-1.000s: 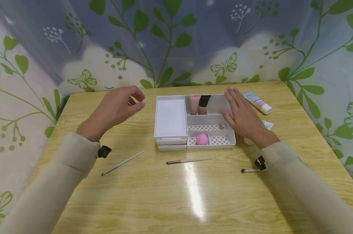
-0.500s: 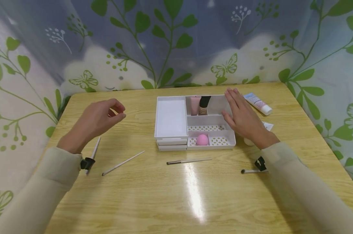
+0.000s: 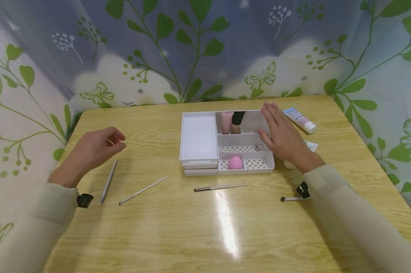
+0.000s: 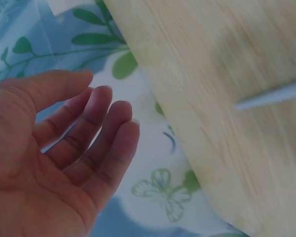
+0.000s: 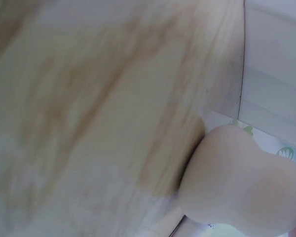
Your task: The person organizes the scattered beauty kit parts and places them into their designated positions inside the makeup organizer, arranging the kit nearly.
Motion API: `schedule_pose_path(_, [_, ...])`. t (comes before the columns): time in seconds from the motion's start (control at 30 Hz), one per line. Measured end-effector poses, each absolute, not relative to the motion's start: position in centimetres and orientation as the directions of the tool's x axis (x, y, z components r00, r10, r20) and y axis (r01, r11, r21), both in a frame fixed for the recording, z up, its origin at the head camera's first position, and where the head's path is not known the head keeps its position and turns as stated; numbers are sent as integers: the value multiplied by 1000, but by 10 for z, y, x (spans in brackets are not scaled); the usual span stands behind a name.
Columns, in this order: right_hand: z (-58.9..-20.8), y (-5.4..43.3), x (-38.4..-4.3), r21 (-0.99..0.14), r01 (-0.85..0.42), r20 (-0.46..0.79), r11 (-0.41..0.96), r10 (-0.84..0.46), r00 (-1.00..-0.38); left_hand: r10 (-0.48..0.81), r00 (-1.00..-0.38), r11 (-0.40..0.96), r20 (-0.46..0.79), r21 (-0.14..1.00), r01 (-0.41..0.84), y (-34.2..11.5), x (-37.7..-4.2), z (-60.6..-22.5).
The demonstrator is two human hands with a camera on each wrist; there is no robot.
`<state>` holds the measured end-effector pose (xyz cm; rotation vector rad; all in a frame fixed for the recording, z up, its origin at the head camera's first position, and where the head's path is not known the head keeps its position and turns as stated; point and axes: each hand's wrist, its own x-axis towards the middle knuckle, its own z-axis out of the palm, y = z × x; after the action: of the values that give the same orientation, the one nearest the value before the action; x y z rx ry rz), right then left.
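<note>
In the head view my left hand point(image 3: 94, 153) hovers over the table's left side, fingers loosely bent and holding nothing. The left wrist view shows the same hand point(image 4: 74, 148) with a gap between thumb and fingers. My right hand point(image 3: 285, 138) rests on the right side of a white organizer point(image 3: 199, 136), fingers extended. Inside the organizer stand a pink tube point(image 3: 226, 123) and a black-capped foundation tube point(image 3: 237, 125). A pink makeup sponge point(image 3: 235, 162) sits in a front compartment. Near my right wrist lies a beige gourd-shaped sponge point(image 5: 237, 182), mostly hidden in the head view.
Below the left hand lies a pale stick-like brush point(image 3: 108, 182), with a thin brush point(image 3: 144, 190) beside it. Another brush point(image 3: 220, 187) lies before the organizer, and one point(image 3: 291, 199) partly under the right wrist. A blue-white tube point(image 3: 300, 120) and a white tube point(image 3: 312, 146) lie right.
My left hand has moved left and toward me, away from the organizer, uncovering the leftmost brush. The right hand has stayed on the organizer's right side.
</note>
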<state>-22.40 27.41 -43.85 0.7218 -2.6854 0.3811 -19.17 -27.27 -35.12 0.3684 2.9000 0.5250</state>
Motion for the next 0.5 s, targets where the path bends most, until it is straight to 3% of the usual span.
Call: schedule_pose_path(0.5, [-438,274,-224,-164,-521,381,838,-433,-817,292,-896,933,-335,305,191,-305,-187,-370])
